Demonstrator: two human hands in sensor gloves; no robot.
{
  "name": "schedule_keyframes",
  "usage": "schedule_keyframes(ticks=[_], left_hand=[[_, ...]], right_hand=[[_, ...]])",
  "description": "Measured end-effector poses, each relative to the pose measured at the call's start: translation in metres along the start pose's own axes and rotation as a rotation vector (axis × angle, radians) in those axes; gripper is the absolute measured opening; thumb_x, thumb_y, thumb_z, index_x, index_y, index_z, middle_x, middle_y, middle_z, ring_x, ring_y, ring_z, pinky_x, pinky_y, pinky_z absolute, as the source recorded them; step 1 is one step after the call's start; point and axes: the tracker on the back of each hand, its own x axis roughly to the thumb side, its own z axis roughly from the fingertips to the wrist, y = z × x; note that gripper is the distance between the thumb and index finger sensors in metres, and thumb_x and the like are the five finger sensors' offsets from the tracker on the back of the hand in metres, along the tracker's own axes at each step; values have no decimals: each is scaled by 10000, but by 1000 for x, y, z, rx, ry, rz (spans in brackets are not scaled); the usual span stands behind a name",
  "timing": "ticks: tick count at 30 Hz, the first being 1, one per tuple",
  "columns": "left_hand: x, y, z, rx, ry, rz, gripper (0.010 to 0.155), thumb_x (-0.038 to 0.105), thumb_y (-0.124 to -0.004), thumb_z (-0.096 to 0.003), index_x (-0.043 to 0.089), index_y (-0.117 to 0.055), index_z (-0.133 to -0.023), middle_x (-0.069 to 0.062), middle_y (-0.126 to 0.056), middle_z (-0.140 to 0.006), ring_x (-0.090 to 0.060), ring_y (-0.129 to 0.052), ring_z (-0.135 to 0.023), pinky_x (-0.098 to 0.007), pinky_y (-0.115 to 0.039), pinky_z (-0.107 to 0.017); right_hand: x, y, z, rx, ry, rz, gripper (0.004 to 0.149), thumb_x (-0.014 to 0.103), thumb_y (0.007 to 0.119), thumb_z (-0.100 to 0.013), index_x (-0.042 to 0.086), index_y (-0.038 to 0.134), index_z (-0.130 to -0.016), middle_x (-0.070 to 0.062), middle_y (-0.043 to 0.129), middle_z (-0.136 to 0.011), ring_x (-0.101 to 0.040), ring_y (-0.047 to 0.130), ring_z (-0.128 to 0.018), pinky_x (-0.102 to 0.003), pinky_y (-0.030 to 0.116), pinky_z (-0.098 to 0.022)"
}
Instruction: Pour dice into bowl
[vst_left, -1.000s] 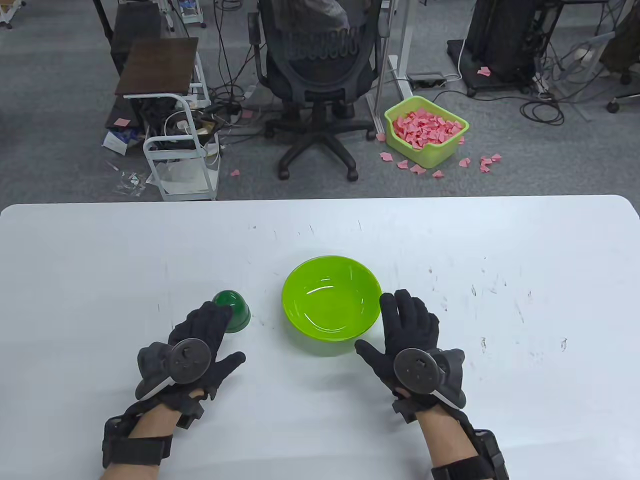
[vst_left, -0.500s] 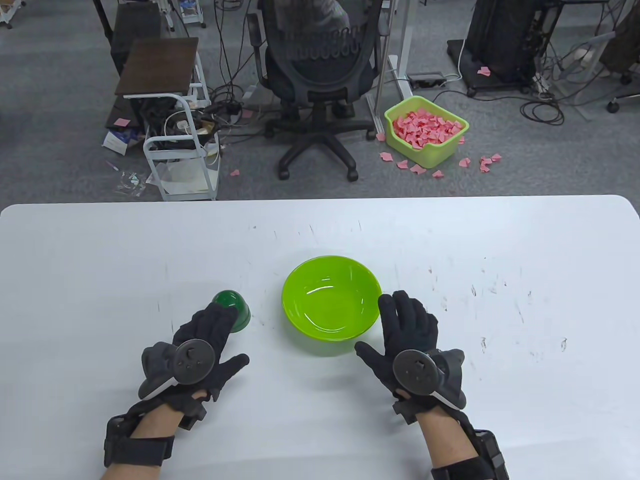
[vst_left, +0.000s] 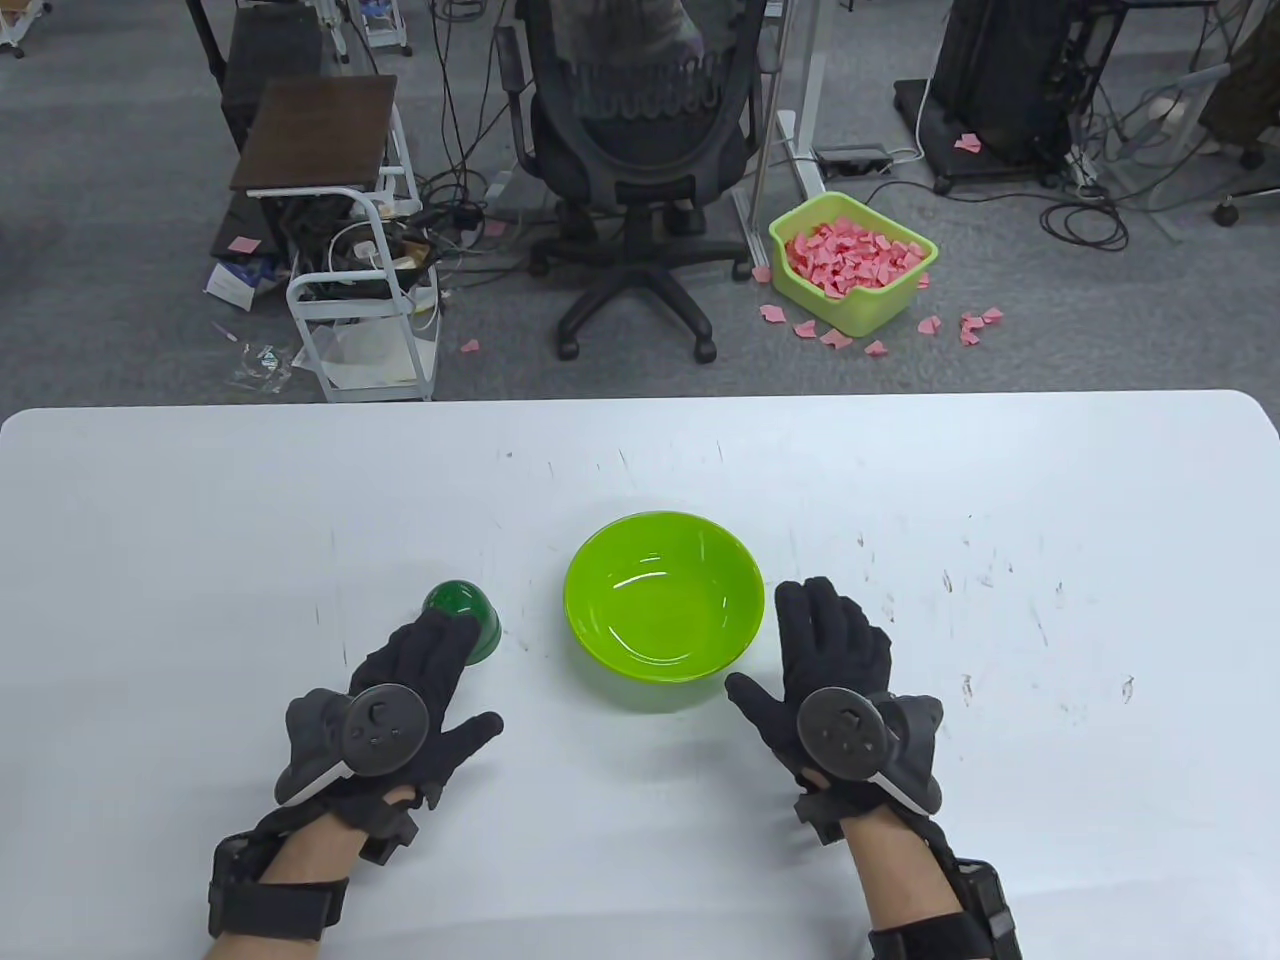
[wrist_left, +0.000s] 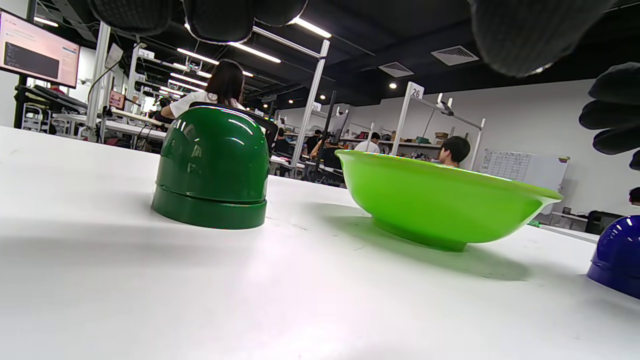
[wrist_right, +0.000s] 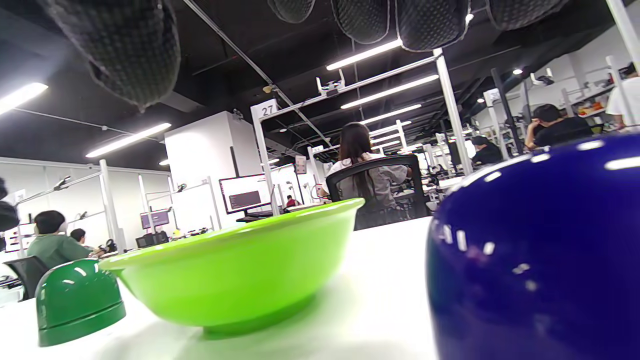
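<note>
Nearest the viewer, two gloved hands lie low over the white table (vst_left: 200, 500), each with fingers spread and gripping nothing. Under the left hand (vst_left: 400, 700), its fingertips reach forward over the near side of a dark green domed cup (vst_left: 462, 612); the left wrist view shows the cup standing mouth-down on its base ring just ahead of the fingers, with a gap of table between, so I cannot tell that they touch it. Beneath the right hand (vst_left: 830, 680) sits a dark blue domed cup (wrist_right: 540, 250), hidden from the table view by the glove but filling the right wrist view close below the fingers (wrist_right: 430, 20); whether the palm rests on it is not clear.

Between the hands and slightly beyond them stands one lime green bowl (vst_left: 664, 600), upright, and nothing shows in it from above. It lies to the right of the left hand and just left of the right hand, whose thumb is near its rim.

No dice are visible; I judge they sit under one or both domes. The count: two hands, two domed cups, one bowl. Each cup's axis is vertical, mouth down, so the coming move likely calls for closing a hand round a dome, lifting it and tipping it inward toward the bowl; the right hand is the nearer
</note>
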Motion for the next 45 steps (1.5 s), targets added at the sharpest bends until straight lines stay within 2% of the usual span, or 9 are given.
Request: schedule_keyframes(ticks=[7,14,21,27,32,38,40,42,45], left_hand=[[1,-3,-2,-21,-7,24,904,682,-748,-425,370,-253,-1115,-112,-367,-1194,-412,-519,-1096,-650,-547,-771],[0,-2,-2,-16,-7,40,904,682,-748,-424,374,-252,-1115,-112,-369,-1195,-411,-521,-1097,-651,-548,-770],[-1,-2,-2,-20,-7,53,905,683,-747,-425,374,-249,-1115,-112,-367,-1195,-411,-520,-1097,-650,-548,-770],[-1,-2,-2,-25,-8,65,908,684,-748,-424,372,-248,-1116,-115,-369,-1194,-414,-524,-1094,-650,-551,-768],[-2,-1,-3,-30,-8,74,911,685,-748,-423,372,-245,-1115,-116,-367,-1195,-416,-526,-1093,-649,-553,-767],[-2,-1,-2,-25,-8,86,916,683,-748,-423,370,-234,-1113,-116,-368,-1194,-415,-532,-1091,-648,-556,-766],[-2,0,-2,-23,-8,87,918,683,-748,-425,367,-230,-1114,-116,-366,-1194,-414,-529,-1093,-649,-554,-767],[-2,0,-2,-23,-8,87,922,683,-748,-425,365,-226,-1114,-114,-366,-1194,-415,-530,-1092,-647,-555,-768],[-2,0,-2,-24,-8,86,929,681,-753,-422,359,-223,-1112,-112,-368,-1194,-413,-533,-1091,-646,-557,-767]], right_hand=[[-7,-16,-21,30,61,-22,941,550,804,-538,76,286,-1164,-330,365,-1207,-650,478,-990,-814,458,-668],[-17,-24,-42,126,154,-99,943,537,817,-538,76,287,-1167,-331,361,-1210,-661,480,-985,-818,458,-666],[-28,-16,-41,263,210,-3,958,542,825,-529,70,288,-1167,-343,386,-1204,-671,503,-970,-816,478,-654],[-35,2,-35,453,257,110,982,566,833,-518,71,289,-1169,-346,402,-1201,-679,539,-952,-816,524,-630],[-40,19,-29,564,283,157,1005,582,857,-494,65,318,-1166,-348,432,-1194,-683,597,-924,-814,586,-596],[-43,40,-18,614,321,189,980,592,890,-464,52,434,-1143,-323,592,-1139,-642,748,-845,-764,711,-539],[-41,42,-18,545,309,210,968,549,948,-426,44,502,-1120,-319,653,-1102,-631,805,-797,-741,759,-506],[-40,43,-18,566,315,243,975,519,981,-406,52,503,-1117,-308,664,-1092,-610,841,-775,-703,807,-501],[-36,47,-16,514,286,297,1001,491,1020,-370,41,516,-1109,-312,688,-1073,-602,887,-729,-667,864,-477]])
